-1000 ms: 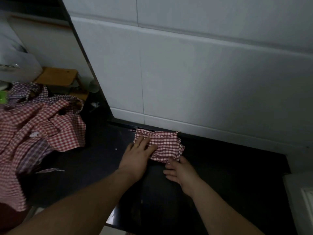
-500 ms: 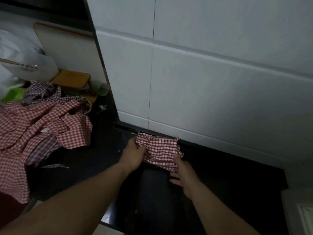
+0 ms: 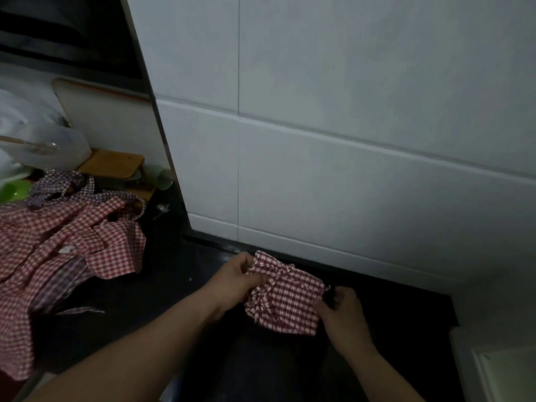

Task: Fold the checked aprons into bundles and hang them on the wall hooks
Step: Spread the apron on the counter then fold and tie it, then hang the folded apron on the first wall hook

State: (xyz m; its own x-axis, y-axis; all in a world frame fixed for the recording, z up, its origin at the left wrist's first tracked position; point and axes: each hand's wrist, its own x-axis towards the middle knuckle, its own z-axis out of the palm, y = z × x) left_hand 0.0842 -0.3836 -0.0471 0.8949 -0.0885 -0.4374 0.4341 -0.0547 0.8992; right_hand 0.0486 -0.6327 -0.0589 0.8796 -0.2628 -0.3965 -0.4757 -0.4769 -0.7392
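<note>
Dark counter (image 3: 174, 300): both hands' curled fingers (image 3: 255, 278) pinch folded apron (image 3: 285, 300).

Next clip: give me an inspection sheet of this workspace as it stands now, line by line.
Surface: dark countertop, dimly lit.
Job's things: folded red-checked apron bundle held close to the wall; pile of unfolded checked aprons at the left; no wall hooks in view.
Clutter: green bowl, wooden stand and pale cup behind the pile.
Hands: left hand grips the bundle's left edge; right hand pinches its right edge.
Cables: nothing seen.
Surroundings: white tiled wall.
</note>
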